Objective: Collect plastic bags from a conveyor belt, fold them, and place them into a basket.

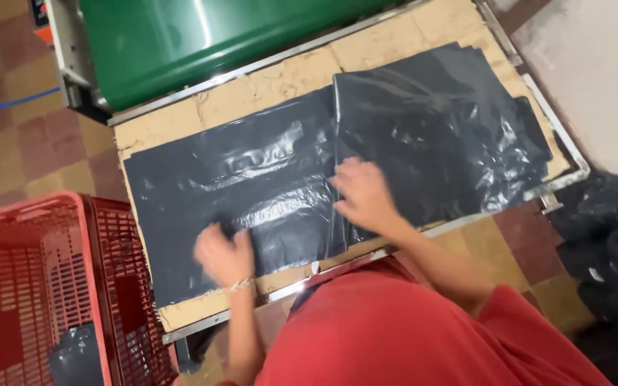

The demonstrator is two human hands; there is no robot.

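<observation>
Black plastic bags (266, 179) lie flat on a worn wooden work table (273, 78); a second stack of black bags (438, 129) overlaps them on the right. My left hand (223, 254) presses on the near part of the left bag, fingers curled and blurred. My right hand (363, 193) lies flat with spread fingers on the seam where the two stacks meet. I wear a red top.
A red plastic crate (44, 286) stands at the left, with a dark bag at its bottom (76, 357). A green machine belt (180, 36) runs behind the table. Crumpled black bags (609, 243) lie on the tiled floor at the right, next to a white wall.
</observation>
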